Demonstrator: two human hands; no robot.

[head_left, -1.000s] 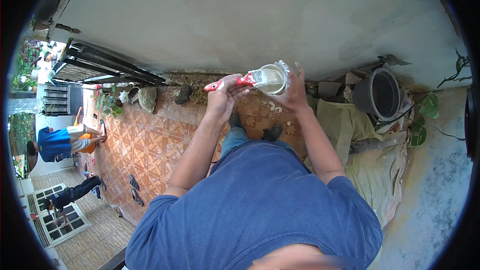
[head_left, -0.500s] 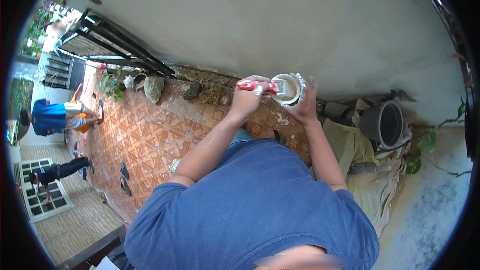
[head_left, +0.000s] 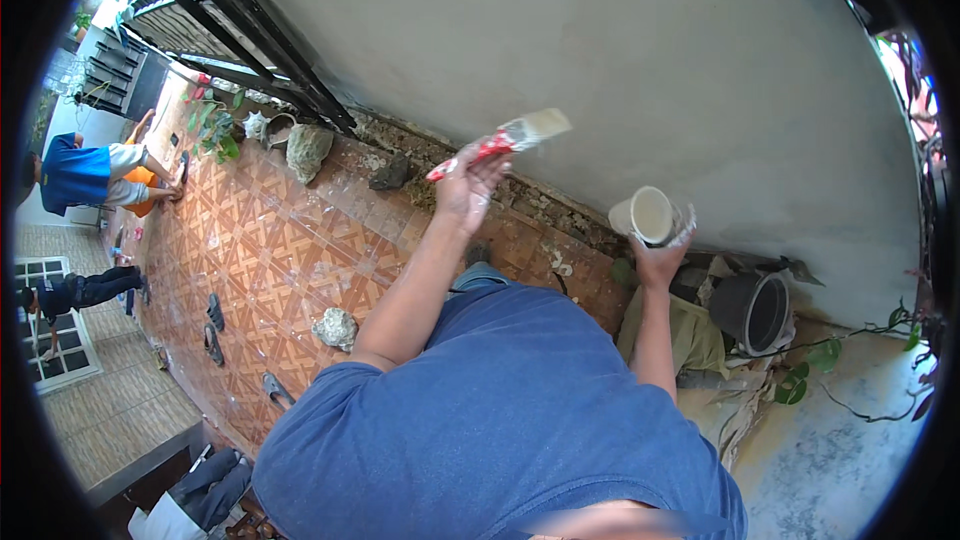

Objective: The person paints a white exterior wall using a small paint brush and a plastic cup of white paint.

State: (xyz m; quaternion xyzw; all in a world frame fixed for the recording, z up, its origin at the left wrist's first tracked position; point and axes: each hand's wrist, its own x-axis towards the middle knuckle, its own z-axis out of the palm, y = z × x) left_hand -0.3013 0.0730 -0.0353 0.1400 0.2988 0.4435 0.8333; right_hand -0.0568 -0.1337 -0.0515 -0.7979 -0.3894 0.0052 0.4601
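Observation:
My left hand [head_left: 468, 194] is closed round the red handle of a paintbrush [head_left: 540, 126]. Pale paint coats its bristles, which point up and right, close to the grey wall [head_left: 600, 50]; whether they touch it I cannot tell. Over on the right, my right hand [head_left: 661, 258] grips a small white cup [head_left: 622, 215] from below and its right side. The cup's mouth is tilted toward me, with pale paint inside. White smears cover the fingers of my right hand.
A dark bucket [head_left: 733, 310] lies tipped beside a draped tan cloth [head_left: 690, 345] at right. Stones [head_left: 310, 153] and a potted plant [head_left: 214, 130] line the wall's foot near a black metal gate [head_left: 275, 65]. Sandals [head_left: 213, 330] lie on the tiled floor [head_left: 290, 270]; several people are farther left.
The brush has come out of the cup and risen toward the wall in my left hand. My right hand has moved right and down with the cup, so my hands are farther apart.

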